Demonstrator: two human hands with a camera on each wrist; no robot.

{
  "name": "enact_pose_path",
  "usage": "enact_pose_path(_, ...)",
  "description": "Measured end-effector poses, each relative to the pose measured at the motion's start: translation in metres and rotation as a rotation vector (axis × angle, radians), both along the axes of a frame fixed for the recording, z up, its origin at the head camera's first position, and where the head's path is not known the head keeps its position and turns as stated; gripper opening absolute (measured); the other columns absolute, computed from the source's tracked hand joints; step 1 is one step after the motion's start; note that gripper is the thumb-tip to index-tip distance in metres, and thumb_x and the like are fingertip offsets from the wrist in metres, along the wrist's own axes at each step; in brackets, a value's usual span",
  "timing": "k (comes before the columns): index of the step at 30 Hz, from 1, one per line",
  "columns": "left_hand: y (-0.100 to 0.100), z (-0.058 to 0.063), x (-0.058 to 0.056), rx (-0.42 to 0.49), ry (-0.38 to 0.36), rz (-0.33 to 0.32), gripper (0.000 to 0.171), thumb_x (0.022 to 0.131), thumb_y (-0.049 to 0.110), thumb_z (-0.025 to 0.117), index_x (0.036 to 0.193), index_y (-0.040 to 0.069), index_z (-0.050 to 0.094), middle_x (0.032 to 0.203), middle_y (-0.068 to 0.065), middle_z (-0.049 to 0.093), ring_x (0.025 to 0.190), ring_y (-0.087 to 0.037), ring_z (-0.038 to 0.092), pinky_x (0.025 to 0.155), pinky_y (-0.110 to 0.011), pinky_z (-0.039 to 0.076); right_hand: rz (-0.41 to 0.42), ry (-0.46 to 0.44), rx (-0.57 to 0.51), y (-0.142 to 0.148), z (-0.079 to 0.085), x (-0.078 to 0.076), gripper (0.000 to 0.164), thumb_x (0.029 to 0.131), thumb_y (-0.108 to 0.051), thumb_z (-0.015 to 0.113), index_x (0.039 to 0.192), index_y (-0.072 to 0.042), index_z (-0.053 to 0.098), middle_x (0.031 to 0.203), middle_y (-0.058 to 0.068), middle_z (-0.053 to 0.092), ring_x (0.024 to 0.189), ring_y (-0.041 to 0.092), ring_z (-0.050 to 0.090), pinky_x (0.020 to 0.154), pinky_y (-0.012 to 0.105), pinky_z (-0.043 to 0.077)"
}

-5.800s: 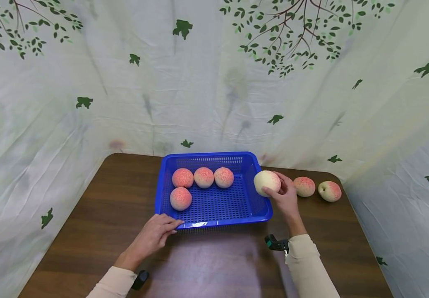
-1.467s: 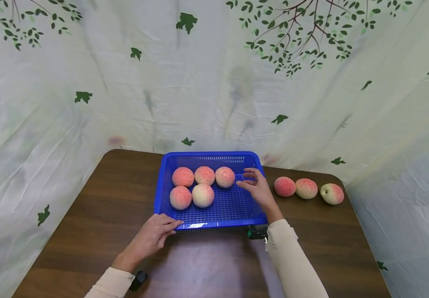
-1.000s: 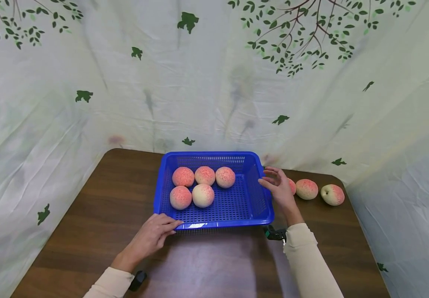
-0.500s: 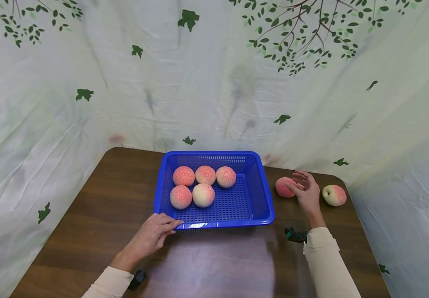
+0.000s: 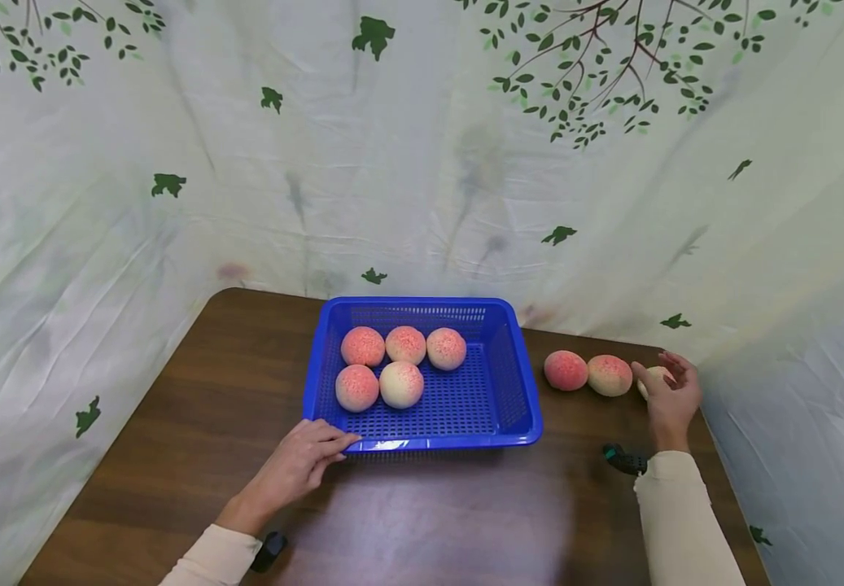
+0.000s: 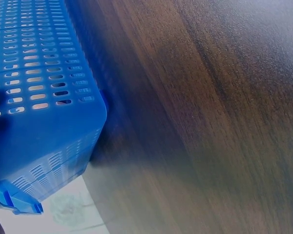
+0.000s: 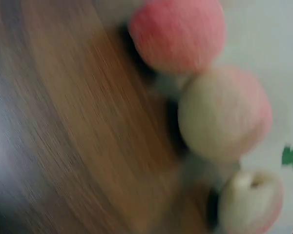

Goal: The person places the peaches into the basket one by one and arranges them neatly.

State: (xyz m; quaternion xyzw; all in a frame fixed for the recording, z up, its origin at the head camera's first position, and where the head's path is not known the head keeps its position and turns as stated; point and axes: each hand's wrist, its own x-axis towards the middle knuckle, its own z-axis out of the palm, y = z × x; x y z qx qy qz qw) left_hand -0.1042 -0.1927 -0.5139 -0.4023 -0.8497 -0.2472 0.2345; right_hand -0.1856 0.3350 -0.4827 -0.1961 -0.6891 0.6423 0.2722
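My left hand (image 5: 297, 460) grips the front-left corner of a blue plastic basket (image 5: 458, 442), with its fingers over the rim. Inside the basket sit several pink-and-cream peaches (image 5: 401, 385), three along the back and two in front. My right hand (image 5: 671, 400) is at the rightmost peach (image 5: 653, 381), thumb and fingers spread around it and partly covering it. In the right wrist view this pale peach (image 7: 249, 202) shows its stem hollow, and only a bit of a fingertip appears at the lower right corner.
A red peach (image 5: 566, 370) and a cream-pink peach (image 5: 610, 375) lie in a row between the basket and my right hand. The brown wooden table (image 5: 172, 423) ends at a white leaf-printed cloth (image 5: 422, 203) behind and at the sides.
A pale peach my right hand held earlier now lies in the basket's front row. The right hand then moved right, out of the basket, to the farthest peach. The left hand stayed put.
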Motion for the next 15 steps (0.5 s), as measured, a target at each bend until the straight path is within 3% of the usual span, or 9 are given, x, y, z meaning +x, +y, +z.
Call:
enact_pose_path(3,0.0,-0.001,0.0,-0.007,-0.003,0.003,0.051,0.103,0.035,0.033,0.103,0.006,0.075,0.09,0.002,0.069,0.078,-0.013,0.058,0.071,-0.028,0.04,-0.05,-0.026,-0.069,0.018,-0.008,-0.002,0.054,0.077,-0.004,0.08,0.124,-0.005,0.055,0.117,0.001,0.055,0.114,0.016,0.045,0.104,0.034,0.029)
enact_pose_path(7,0.0,-0.001,0.0,-0.01,-0.008,0.0,0.046,0.103,0.033,0.037,0.104,0.007,0.075,0.091,0.002,0.069,0.078,-0.013,0.058,0.071,-0.027,0.04,-0.087,-0.106,-0.068,0.042,-0.024,-0.004,0.061,0.079,-0.007,0.079,0.132,-0.009,0.051,0.126,-0.003,0.049,0.129,0.021,0.036,0.111,0.035,0.026)
enact_pose_path(10,-0.001,-0.001,0.0,-0.012,-0.009,-0.003,0.025,0.096,0.022,0.057,0.105,0.006,0.074,0.091,0.002,0.069,0.078,-0.013,0.058,0.071,-0.028,0.04,-0.066,-0.192,-0.035,0.055,-0.034,-0.004,0.07,0.083,-0.014,0.077,0.143,-0.013,0.042,0.143,0.001,0.04,0.139,0.019,0.025,0.114,0.034,0.021)
enact_pose_path(13,-0.001,-0.002,0.0,-0.014,-0.001,-0.002,0.026,0.096,0.022,0.057,0.104,0.005,0.074,0.091,0.002,0.069,0.078,-0.013,0.058,0.071,-0.028,0.04,-0.03,-0.27,-0.048,0.064,-0.04,-0.004,0.08,0.085,-0.018,0.074,0.151,-0.019,0.029,0.156,0.002,0.023,0.145,0.018,0.014,0.116,0.036,0.018)
enact_pose_path(15,-0.001,-0.002,-0.001,-0.017,0.003,0.002,0.034,0.1,0.028,0.049,0.104,0.005,0.075,0.09,0.002,0.069,0.078,-0.013,0.058,0.072,-0.027,0.039,-0.009,-0.32,-0.051,0.068,-0.043,-0.005,0.086,0.086,-0.02,0.073,0.154,-0.022,0.021,0.16,0.004,0.014,0.146,0.02,0.009,0.116,0.039,0.016)
